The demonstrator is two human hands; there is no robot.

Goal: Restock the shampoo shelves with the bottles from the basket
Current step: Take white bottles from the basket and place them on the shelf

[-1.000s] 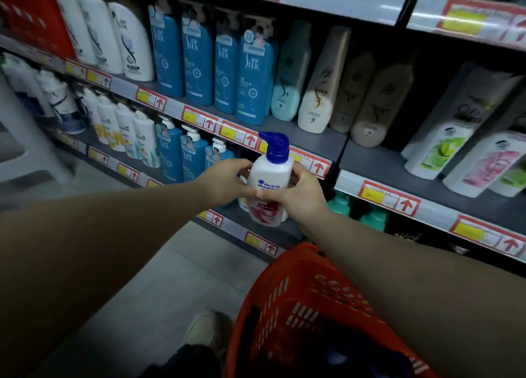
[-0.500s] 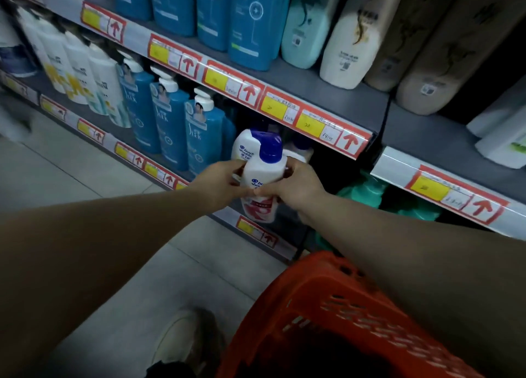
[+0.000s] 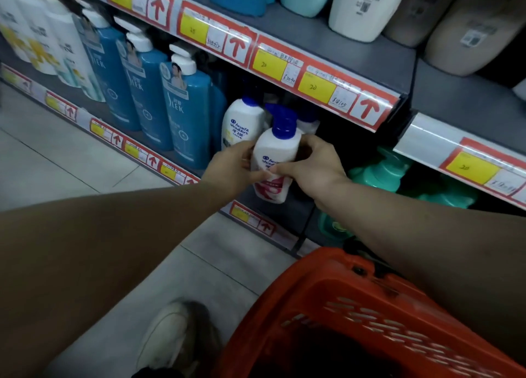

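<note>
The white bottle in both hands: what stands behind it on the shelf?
Behind the held bottle stand a matching white bottle and part of another blue cap. Deeper back is too dark to see.

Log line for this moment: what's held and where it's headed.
held: white bottle with blue pump | left hand and right hand both gripping | at lower shelf beside matching bottle | not set down | basket below

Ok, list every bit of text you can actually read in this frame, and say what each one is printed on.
"head & shoulders": white bottle on the lower shelf.
"head & shoulders", partly covered: white bottle held by the left hand and right hand.
"LEK": blue pump bottles.
"20": yellow price tag on the shelf edge.
"25": another yellow tag.
Handwritten prices, small tag print and back labels on the upper bottles: too blurred to read.
</note>
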